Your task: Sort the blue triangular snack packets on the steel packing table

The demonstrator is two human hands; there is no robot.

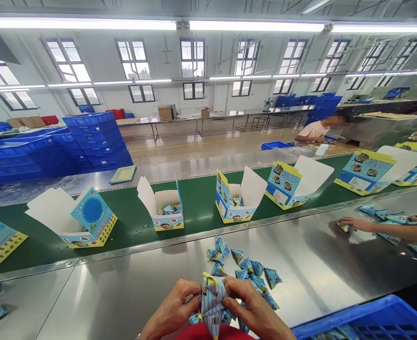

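Low in the middle of the head view, my left hand [175,307] and my right hand [248,304] pinch a blue striped packet [212,302] from both sides. It has a yellow end at the top and a barcode near the bottom. Beyond my hands, several similar small packets [252,269] lie scattered on the steel table [123,283]. Further off, an open carton [237,200] with packets inside stands on the green conveyor belt [197,198]. To its left is another open carton [165,210], also holding packets.
More open cartons [286,186] line the belt on both sides. A blue crate [381,316] with packets sits at the lower right. At the right, a co-worker's hand [352,223] touches a packet. Across the belt, another person [316,130] works near stacked blue crates [95,141] further left.
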